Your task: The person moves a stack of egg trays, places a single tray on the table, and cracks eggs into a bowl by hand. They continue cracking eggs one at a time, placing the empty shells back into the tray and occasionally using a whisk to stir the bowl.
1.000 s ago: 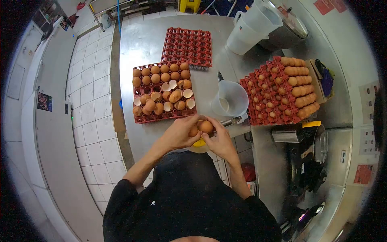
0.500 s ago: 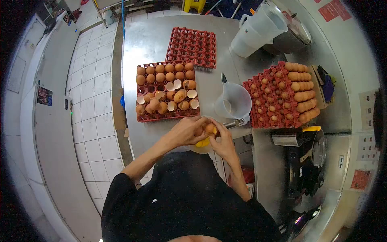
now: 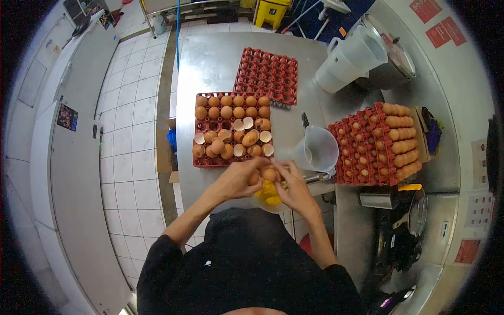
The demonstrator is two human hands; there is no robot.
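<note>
My left hand (image 3: 240, 180) is closed round a brown egg or shell (image 3: 254, 177). Close beside it, my right hand (image 3: 294, 188) has its fingers against another brown eggshell piece (image 3: 269, 174). Both are held over a clear bowl with several yellow yolks (image 3: 270, 195), partly covered by my hands. Just beyond my hands lies a red egg tray (image 3: 195, 128) with whole brown eggs at its far side and cracked, empty shells at its near side. A clear plastic jug (image 3: 321, 148) stands right of my hands, with a metal utensil (image 3: 318, 178) by its base.
An egg-free red tray (image 3: 266, 76) lies behind the filled one on the metal table (image 3: 210, 47). Stacked egg trays (image 3: 362, 144) stand at the right. Large clear pitchers (image 3: 349, 60) and a metal pot (image 3: 391, 76) are at the back right.
The whole view has shifted, so the table sits lower and further right. My hands have moved slightly apart, the shell shows as two brown pieces, and more yolk is visible.
</note>
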